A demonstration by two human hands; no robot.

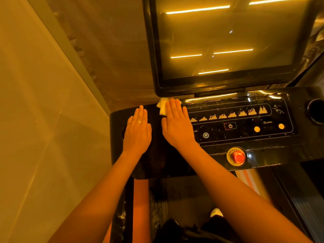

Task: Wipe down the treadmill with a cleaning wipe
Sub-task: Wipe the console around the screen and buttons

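Observation:
The treadmill's black glossy console [245,137] fills the middle of the head view, with a dark screen [226,41] rising behind it. My right hand [176,123] lies flat with straight fingers on the console's left part, pressing a white cleaning wipe [162,106] that pokes out from under the fingertips near the screen's base. My left hand [137,130], with a ring on one finger, rests flat and open on the console's far left end, holding nothing. Water droplets speckle the control panel.
A red emergency stop button [238,156] sits on the console's front edge. Round cup holder [316,110] at the far right. Lit program icons and a power button [230,126] lie right of my right hand. A pale wall [43,120] stands at left; the belt [192,199] lies below.

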